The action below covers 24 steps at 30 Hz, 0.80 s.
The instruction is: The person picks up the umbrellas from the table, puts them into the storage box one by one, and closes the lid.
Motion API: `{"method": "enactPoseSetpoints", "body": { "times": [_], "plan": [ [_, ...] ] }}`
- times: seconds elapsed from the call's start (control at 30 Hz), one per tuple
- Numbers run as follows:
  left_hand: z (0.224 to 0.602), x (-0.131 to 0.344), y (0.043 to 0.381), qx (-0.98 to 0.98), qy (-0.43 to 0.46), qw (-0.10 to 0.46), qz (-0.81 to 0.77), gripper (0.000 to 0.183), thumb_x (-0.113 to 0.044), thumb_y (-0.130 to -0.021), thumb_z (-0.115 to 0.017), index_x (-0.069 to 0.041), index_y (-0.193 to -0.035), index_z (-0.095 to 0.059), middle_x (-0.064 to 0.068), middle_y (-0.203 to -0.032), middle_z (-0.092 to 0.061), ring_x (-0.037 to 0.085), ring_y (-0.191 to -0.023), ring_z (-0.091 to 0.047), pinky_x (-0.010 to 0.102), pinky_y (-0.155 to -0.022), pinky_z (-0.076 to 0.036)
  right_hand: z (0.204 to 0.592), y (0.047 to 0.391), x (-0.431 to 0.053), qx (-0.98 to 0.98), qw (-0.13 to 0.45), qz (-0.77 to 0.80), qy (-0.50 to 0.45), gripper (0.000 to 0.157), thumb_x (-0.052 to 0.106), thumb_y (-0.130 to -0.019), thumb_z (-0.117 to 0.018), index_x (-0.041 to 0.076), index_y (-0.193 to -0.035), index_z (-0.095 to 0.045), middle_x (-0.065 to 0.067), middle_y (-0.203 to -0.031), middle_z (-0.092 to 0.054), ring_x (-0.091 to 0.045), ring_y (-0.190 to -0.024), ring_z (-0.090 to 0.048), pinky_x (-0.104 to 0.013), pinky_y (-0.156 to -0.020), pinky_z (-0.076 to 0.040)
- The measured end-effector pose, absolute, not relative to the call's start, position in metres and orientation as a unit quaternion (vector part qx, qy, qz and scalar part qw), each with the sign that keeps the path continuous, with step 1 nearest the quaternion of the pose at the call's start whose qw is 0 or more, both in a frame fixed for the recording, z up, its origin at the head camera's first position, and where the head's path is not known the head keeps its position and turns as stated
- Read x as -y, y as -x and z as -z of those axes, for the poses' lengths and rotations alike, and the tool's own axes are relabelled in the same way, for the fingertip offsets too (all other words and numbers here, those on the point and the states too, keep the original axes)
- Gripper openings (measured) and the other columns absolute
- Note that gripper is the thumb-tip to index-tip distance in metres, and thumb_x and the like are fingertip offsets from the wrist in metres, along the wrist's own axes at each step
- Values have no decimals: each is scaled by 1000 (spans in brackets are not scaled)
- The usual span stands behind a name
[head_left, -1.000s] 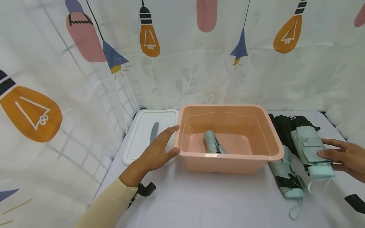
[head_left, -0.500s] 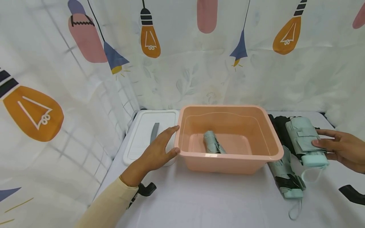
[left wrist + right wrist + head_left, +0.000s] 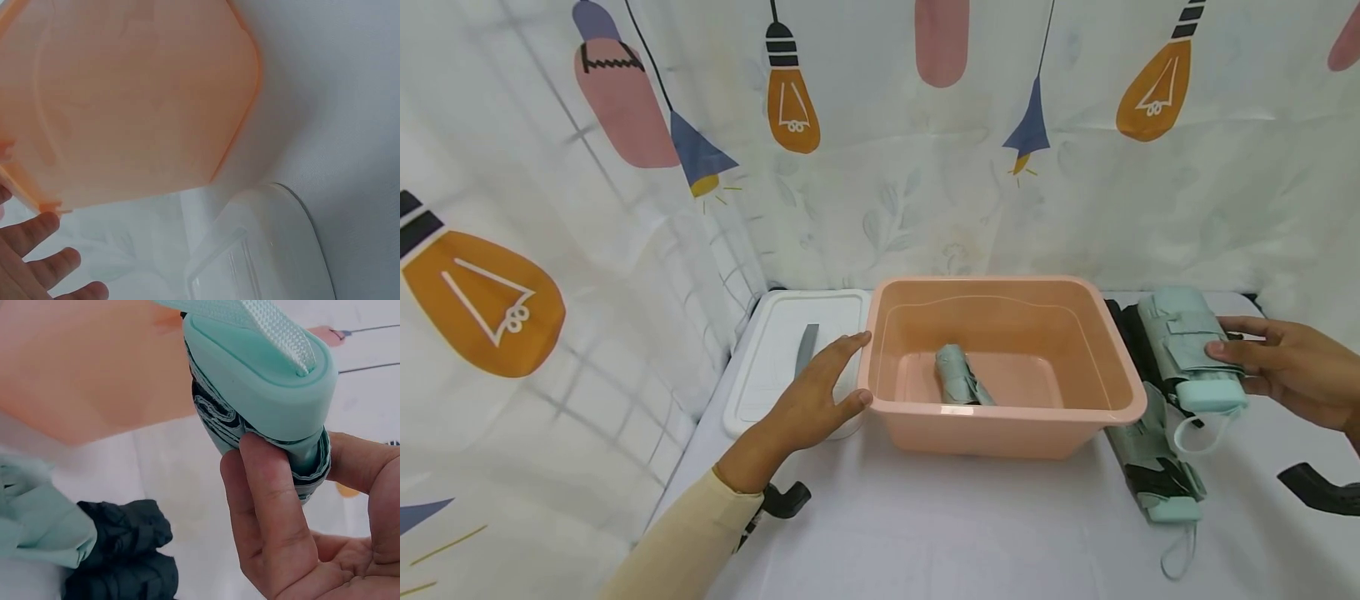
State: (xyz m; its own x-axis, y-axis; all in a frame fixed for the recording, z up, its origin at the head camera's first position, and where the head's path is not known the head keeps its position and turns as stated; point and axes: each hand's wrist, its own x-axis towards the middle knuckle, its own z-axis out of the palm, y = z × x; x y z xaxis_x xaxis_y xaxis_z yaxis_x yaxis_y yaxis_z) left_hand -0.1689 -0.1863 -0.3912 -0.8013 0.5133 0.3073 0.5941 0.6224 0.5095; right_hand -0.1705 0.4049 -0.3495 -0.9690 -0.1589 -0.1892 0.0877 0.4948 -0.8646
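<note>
My right hand (image 3: 1288, 371) grips a folded mint-green umbrella (image 3: 1187, 337), thumb on top and fingers beneath. In the right wrist view its pale handle end (image 3: 269, 394) and wrist strap (image 3: 278, 337) show close up, raised above the table. Across from it, my left hand (image 3: 805, 408) rests with spread fingers at the left rim of a peach plastic tub (image 3: 1000, 429). Inside that tub lies another folded green umbrella (image 3: 959, 379), its lower end hidden by the front wall. A third green umbrella (image 3: 1161, 475) lies beside the tub's right side, strap toward me.
Behind the held umbrella are black folded bundles (image 3: 1138, 337), partly covered by it; the right wrist view shows their dark ends (image 3: 125, 531). Left of the tub stands a white lidded box (image 3: 767, 358) with a grey strip on top. Printed curtains (image 3: 880, 192) enclose the table.
My right hand has carried the green umbrella up and leftward, toward the tub's right side. The left hand stays at the rim.
</note>
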Motion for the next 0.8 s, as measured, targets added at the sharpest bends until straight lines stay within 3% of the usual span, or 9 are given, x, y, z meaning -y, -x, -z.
{"method": "enactPoseSetpoints", "body": {
  "times": [0.2, 0.37, 0.43, 0.47, 0.63, 0.8],
  "plan": [
    [391, 186, 169, 896, 310, 69, 310, 85, -74, -98, -42, -22, -164, -26, 1, -164, -32, 33, -152, -25, 58, -119, -23, 343, 176, -397, -859, 121, 496, 28, 78, 16, -110, -51, -15, -156, 4, 24, -108, -57, -10, -89, -67, -28, -74, -59],
    [393, 186, 169, 896, 309, 71, 310, 86, -75, -98, -42, -23, -164, -26, 1, -164, -32, 33, -152, -25, 58, -119, -23, 337, 179, -387, -867, 126, 481, 44, 78, 20, -111, -50, -14, -157, 3, -15, -135, -48, -8, -93, -65, -27, -77, -58],
    [393, 186, 168, 897, 308, 70, 310, 86, -75, -98, -41, -23, -164, -26, 1, -164, -32, 31, -152, -24, 57, -119, -23, 335, 180, -383, -867, 132, 477, 51, 77, 20, -111, -50, -13, -157, 3, -21, -138, -42, -7, -96, -65, -27, -78, -58],
    [394, 186, 169, 897, 308, 70, 309, 86, -75, -98, -41, -23, -164, -26, 1, -164, -32, 31, -152, -24, 57, -119, -23, 333, 180, -382, -866, 135, 478, 53, 77, 20, -111, -49, -12, -158, 3, -21, -137, -43, -7, -97, -65, -27, -79, -58],
    [395, 187, 169, 897, 305, 71, 312, 85, -75, -98, -40, -23, -164, -26, 0, -164, -32, 31, -153, -23, 56, -120, -22, 327, 184, -374, -859, 140, 488, 67, 75, 18, -111, -49, -11, -159, 1, 5, -122, -54, -10, -99, -67, -30, -79, -59],
    [394, 186, 168, 896, 305, 71, 314, 86, -76, -97, -40, -24, -164, -26, 0, -164, -32, 31, -153, -22, 57, -119, -23, 323, 186, -369, -844, 150, 508, 82, 72, 17, -111, -47, -10, -159, 0, 10, -124, -54, -10, -102, -66, -31, -81, -59]
  ]
}}
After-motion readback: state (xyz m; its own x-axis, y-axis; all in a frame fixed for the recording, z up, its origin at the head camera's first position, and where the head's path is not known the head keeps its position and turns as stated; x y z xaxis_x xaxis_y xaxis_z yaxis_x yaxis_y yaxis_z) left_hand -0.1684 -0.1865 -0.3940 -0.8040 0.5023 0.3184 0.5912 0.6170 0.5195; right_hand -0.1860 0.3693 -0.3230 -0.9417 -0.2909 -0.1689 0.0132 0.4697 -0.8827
